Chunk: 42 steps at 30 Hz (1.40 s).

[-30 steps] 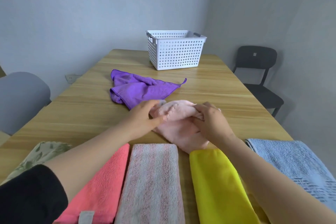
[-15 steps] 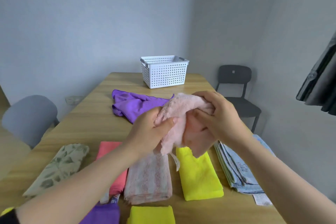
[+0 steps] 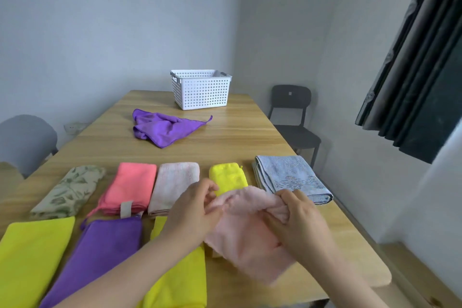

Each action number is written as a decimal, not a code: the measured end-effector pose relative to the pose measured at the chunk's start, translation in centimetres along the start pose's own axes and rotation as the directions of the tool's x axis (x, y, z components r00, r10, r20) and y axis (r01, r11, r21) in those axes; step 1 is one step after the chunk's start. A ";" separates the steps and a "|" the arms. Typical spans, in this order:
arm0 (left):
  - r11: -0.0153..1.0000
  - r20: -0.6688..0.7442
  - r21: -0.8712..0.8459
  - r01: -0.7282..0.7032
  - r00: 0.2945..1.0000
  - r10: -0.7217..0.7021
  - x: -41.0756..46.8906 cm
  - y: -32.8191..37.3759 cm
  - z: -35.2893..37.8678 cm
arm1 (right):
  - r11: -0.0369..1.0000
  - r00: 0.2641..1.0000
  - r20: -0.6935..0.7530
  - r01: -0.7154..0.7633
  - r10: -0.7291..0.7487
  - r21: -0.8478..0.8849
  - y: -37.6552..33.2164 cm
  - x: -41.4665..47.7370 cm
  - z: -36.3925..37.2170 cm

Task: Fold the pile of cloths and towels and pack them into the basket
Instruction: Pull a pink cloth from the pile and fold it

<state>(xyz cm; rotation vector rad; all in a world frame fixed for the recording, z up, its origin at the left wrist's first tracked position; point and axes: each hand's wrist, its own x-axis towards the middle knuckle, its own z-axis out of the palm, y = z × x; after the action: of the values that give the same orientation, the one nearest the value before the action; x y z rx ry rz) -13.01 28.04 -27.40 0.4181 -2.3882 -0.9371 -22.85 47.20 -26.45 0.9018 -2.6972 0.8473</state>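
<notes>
Chair (image 3: 27,140), grey, stands far left by pale wall. Wooden table (image 3: 237,137) carries two rows of folded cloths (image 3: 132,182) along near side. Crumpled purple cloth (image 3: 165,129) lies mid-table; white basket (image 3: 201,90) stands at far end, apart from it. Left hand (image 3: 192,212) pinches pink cloth (image 3: 247,232) at its top edge; right hand (image 3: 297,220) grips the opposite corner, fingers curled, over the near right part of the table. Black chair (image 3: 292,107) stands beyond the right side; dark curtain (image 3: 420,57) hangs far right.

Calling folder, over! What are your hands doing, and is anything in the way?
Left hand and right hand both pinch the pink cloth at its top edge. Not yet folded. Crumpled purple cloth lies between it and the basket; hands unobstructed.
</notes>
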 end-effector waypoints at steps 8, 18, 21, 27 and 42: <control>0.999 0.020 0.027 -0.042 0.999 0.041 -4.1 0.2 -0.2 | 0.998 0.988 0.152 0.017 -0.025 0.055 1.2 -1.9 -0.2; 0.998 0.137 0.070 0.002 0.991 -0.012 -5.6 -0.1 1.1 | 0.918 0.910 0.143 0.370 -0.389 0.143 0.3 -1.0 1.3; 0.994 0.120 0.105 0.017 0.992 -0.029 -5.4 -0.2 1.5 | 0.880 0.850 0.227 0.463 -0.475 0.105 -0.1 -0.3 2.0; 0.999 0.138 0.016 -0.040 0.990 0.037 -5.2 0.4 1.2 | 0.846 0.794 0.307 0.526 -0.525 0.085 -0.3 0.1 2.2; 0.989 0.064 -0.147 0.007 0.998 0.003 -1.7 0.4 -2.0 | 0.966 0.961 0.143 0.247 -0.235 -0.073 2.2 2.3 -6.1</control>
<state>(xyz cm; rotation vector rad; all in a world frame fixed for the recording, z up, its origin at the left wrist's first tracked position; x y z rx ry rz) -10.55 28.03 -26.52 0.3390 -2.3561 -1.1346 -26.14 50.97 -21.70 1.2755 -2.6337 0.6293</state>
